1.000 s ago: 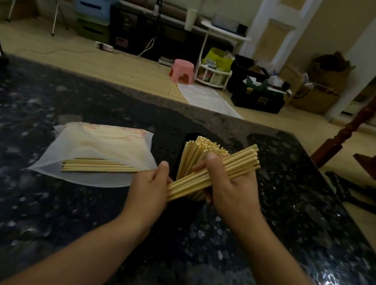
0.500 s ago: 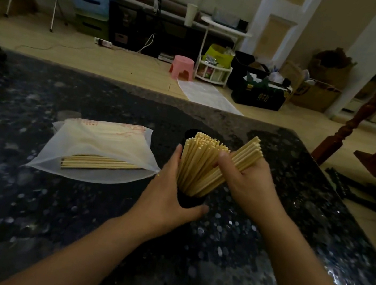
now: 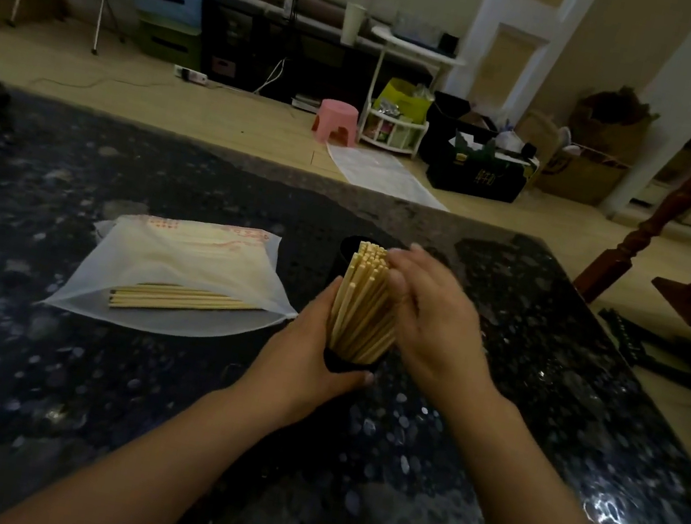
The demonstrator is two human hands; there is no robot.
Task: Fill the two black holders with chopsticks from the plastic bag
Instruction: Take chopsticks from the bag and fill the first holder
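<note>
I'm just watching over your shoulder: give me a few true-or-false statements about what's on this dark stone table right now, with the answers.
1. Some chopsticks lie inside the plastic bag. True.
2. The left hand grips the black holder at its base. True.
3. The holder packed with the bundle of chopsticks lies tipped on its side. False: it stands upright.
4. The right hand is reaching into the bag. False: it is against the bundle's right side, fingers straight.
5. A second black holder stands behind the bundle. True.
</note>
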